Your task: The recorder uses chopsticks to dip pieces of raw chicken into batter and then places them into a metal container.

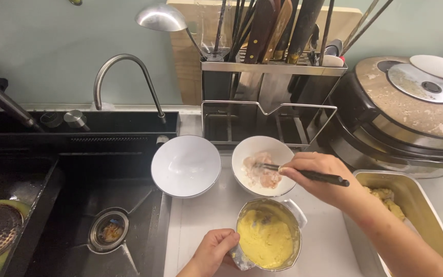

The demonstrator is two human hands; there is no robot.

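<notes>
Two white bowls (pixel 186 165) (pixel 262 165) sit beyond the hands (pixel 212 251) (pixel 318 174), one metal pot (pixel 268 234) between them, one tray (pixel 411 215) right, one rice cooker (pixel 406 113).

L hand (pixel 212 250) low at bottom centre, fingers curled in side grip, thumb on top, wrist entering from bottom edge. R hand (pixel 318 175) higher, to right, fingers pinched shut in pen-like hold, knuckles up, bare forearm running diag to bottom-right corner. Hands apart, not touching

No packages, labels, signs or screens in view.
</notes>
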